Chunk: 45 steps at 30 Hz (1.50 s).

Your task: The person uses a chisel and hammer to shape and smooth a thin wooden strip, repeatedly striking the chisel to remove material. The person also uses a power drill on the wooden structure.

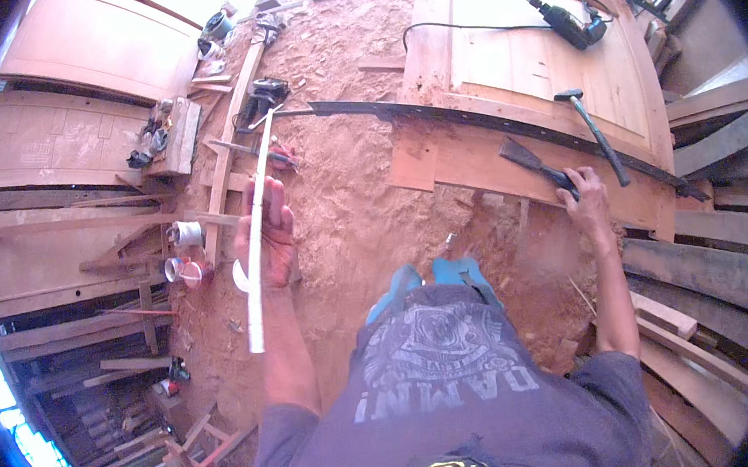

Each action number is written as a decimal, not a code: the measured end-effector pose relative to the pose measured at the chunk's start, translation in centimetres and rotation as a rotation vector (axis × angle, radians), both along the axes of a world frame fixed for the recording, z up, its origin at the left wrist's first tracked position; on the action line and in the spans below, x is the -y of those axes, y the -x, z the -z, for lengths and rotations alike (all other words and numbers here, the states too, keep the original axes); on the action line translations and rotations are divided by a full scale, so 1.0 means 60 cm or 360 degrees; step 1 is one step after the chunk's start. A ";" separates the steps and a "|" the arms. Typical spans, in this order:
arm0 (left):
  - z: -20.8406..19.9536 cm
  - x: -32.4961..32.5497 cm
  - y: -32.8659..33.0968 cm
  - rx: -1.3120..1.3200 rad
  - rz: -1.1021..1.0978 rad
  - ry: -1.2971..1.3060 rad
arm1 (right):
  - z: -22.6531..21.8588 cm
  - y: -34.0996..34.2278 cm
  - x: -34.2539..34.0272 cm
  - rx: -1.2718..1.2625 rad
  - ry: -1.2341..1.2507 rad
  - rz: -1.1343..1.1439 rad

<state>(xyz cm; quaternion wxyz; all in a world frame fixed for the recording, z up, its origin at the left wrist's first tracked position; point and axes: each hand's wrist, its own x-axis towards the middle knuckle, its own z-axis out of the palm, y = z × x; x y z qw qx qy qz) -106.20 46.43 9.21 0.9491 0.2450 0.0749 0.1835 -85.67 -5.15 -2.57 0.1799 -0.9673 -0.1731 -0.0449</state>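
Observation:
A long, thin white strip runs across the palm of my left hand, which is raised on the left side. The fingers of that hand are fairly straight, and the strip partly covers the hand. On the right, my right hand has its fingers around the dark handle of a wide-bladed chisel. The chisel's blade points away to the left over a reddish wooden board. A hammer lies just beyond my right hand, its head on a panelled wooden door.
A corded power drill rests on the door. A long dark bar runs along the door's near edge. Planks crowd the right side. More door panels, cans and scrap wood line the left. Sawdust covers the ground.

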 end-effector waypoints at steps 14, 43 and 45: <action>-0.018 0.172 -0.261 -0.0716 -0.0431 -0.1694 | -0.001 -0.165 0.078 -0.0164 0.0045 0.0424; 0.052 0.156 -0.333 0.0046 0.0167 -0.2569 | -0.221 0.165 -0.062 0.0020 -0.1096 0.0513; 0.063 0.151 -0.336 0.0156 0.0095 -0.2566 | -0.292 0.151 -0.095 0.0121 -0.0681 0.0324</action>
